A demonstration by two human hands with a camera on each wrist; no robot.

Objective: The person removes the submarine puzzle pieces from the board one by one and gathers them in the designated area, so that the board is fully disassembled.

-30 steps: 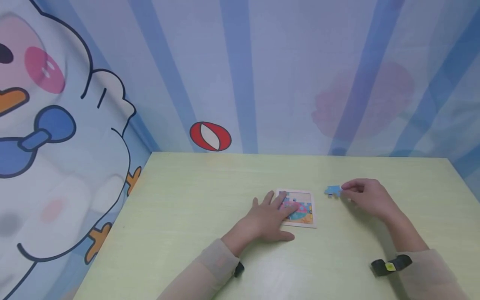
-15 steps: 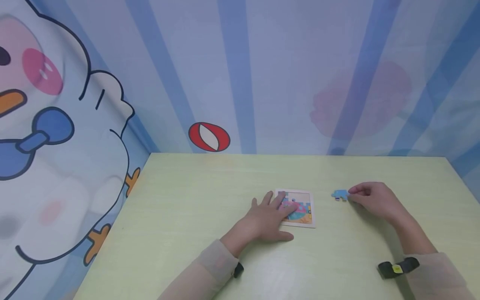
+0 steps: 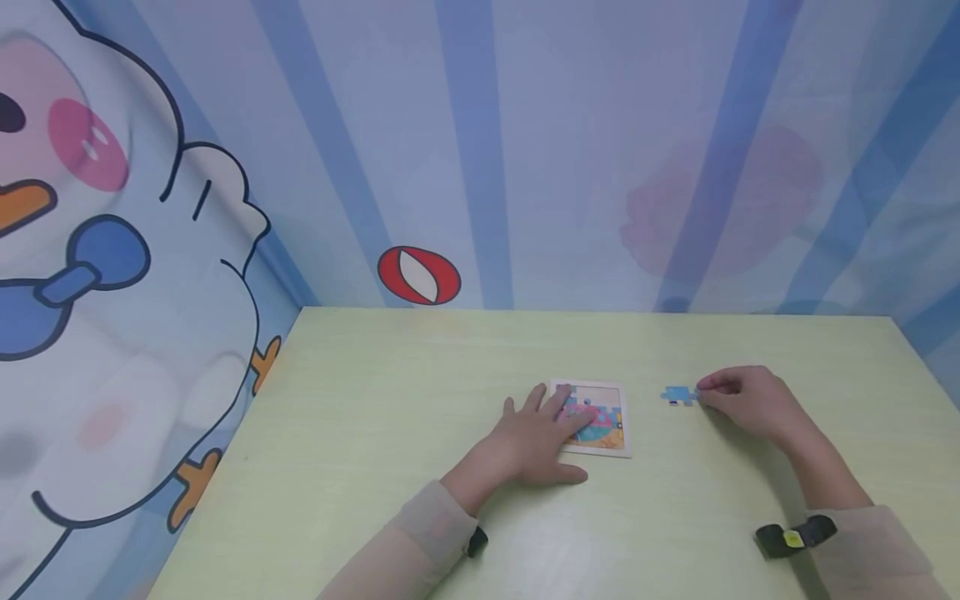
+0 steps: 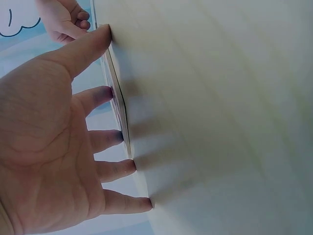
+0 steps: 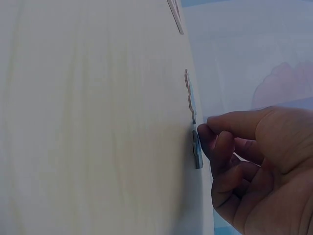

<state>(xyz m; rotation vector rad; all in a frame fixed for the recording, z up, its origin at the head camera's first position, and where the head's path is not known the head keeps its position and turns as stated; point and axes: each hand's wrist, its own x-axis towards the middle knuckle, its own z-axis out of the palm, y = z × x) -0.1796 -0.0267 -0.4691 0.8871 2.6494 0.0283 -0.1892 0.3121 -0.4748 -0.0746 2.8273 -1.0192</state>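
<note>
My left hand (image 3: 528,450) lies with spread fingers over a small square jigsaw puzzle (image 3: 627,429) in a pale wooden frame. Its picture is pink, blue and orange, partly hidden under the fingers, with bare backing near the top. From the left wrist view, the straight fingers of the left hand (image 4: 49,142) reach down to the frame's edge and the table. Right of the frame, my right hand (image 3: 753,400) pinches the end of a blue puzzle piece (image 3: 678,396) between thumb and index finger. In the right wrist view the puzzle pieces (image 5: 190,100) appear edge-on, low at the tabletop.
The pale yellow-green table (image 3: 360,400) spreads out around both hands. Behind it hangs a blue striped cloth (image 3: 570,167) with a printed red ball, and a large cartoon bird (image 3: 135,358) is printed at the left. A black band (image 3: 795,537) sits at the right sleeve.
The right hand has moved a little right and toward me with the blue puzzle piece, which has turned slightly and now looks flatter on the table. The left hand stays in place.
</note>
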